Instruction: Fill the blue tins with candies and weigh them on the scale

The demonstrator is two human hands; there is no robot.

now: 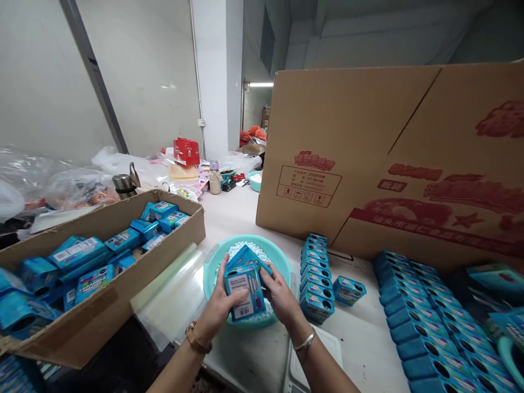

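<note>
A small blue printed box point(242, 292) is held over a turquoise basin point(210, 273), its barcode side facing me and a top flap raised. My left hand point(223, 297) is closed round the box's left side, thumb across its front. At the raised flap, my right hand point(278, 289) has its fingers pinched on the box's upper right edge. Small white balls point(256, 251) fill the basin beneath. Whether anything else sits in my right fingers is hidden.
An open carton point(135, 273) of jumbled blue boxes stands left. Rows of blue boxes point(421, 322) and a shorter stack point(317, 278) line the right, beside a single box point(349, 290). A large cardboard box point(368, 136) blocks the back right. A white scale point(327, 344) lies near my right wrist.
</note>
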